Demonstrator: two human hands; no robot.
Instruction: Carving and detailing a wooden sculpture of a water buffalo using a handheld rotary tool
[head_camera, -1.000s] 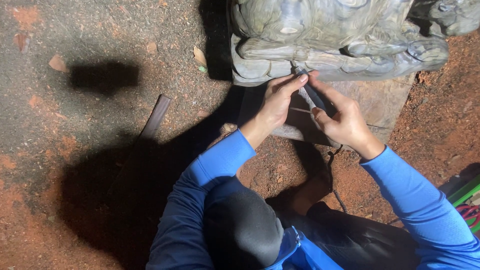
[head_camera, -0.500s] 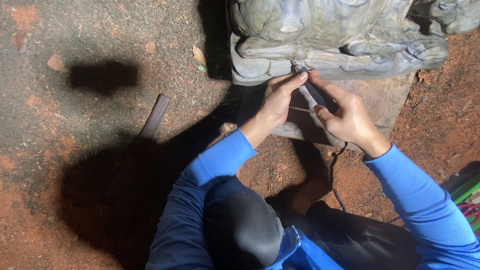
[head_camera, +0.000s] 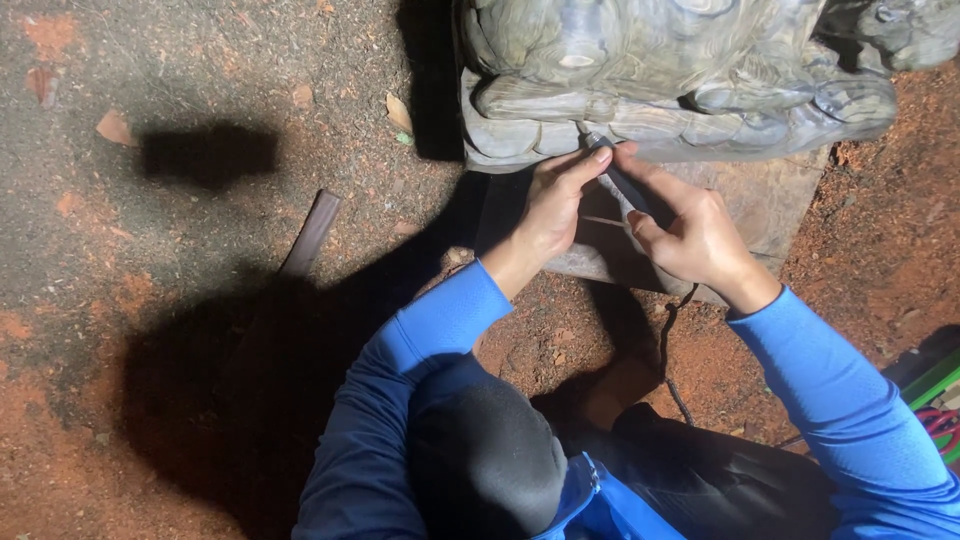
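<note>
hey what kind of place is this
Probably an outdoor wood-carving yard: a carved wooden figure on a block, red dirt ground with sawdust, and both hands holding a slim tool.

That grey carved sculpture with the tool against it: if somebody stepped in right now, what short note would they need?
Left hand: fingertips steady the tip of the slim grey handheld carving tool against the sculpture.
Right hand: grip closed around the tool's body, with a dark cord trailing down below the wrist.
The grey-green carved wooden sculpture sits on a rough wooden block on red, dusty ground; the tool tip meets its lower edge.
Done: the carving already shows rounded, layered forms.
Left: cannot tell how much detailing remains.
A flat dark wooden strip lies on the ground to the left.
</note>
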